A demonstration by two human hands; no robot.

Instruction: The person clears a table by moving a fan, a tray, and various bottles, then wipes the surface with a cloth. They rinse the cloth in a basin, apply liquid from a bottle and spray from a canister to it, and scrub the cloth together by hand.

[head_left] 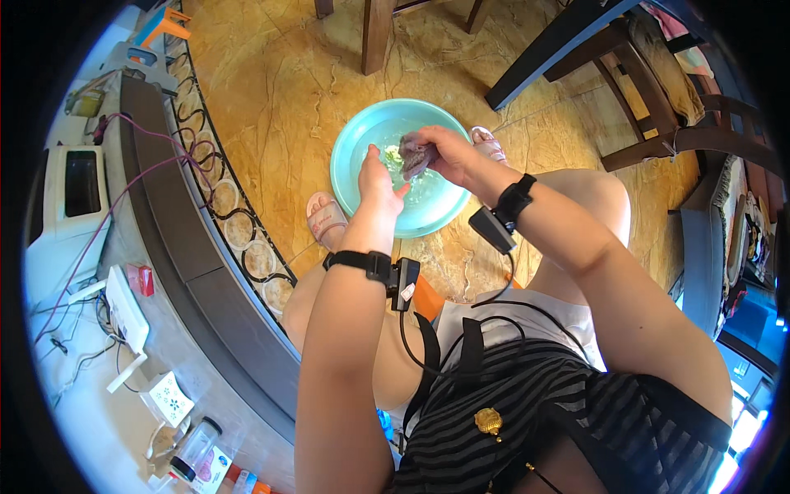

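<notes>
A round turquoise basin [350, 202] with water in it stands on the floor between my feet. Over its right half my right hand [448, 155] grips a crumpled purple-grey cloth [418, 156]. My left hand [382, 183] is held over the basin's left half, thumb apart from the fingers, with nothing visible in it. Between the hands, something yellow-green [393, 155] shows in the water, too small and partly hidden to name. Both wrists wear black straps with small boxes and cables.
On the left runs a low grey cabinet [239, 317] bearing a white appliance [78, 193], a white router [127, 311] and a clear jar [197, 449]. Several round cups line the floor beside it. Dark wooden chairs [634, 123] and table legs [377, 37] stand at the far side and right.
</notes>
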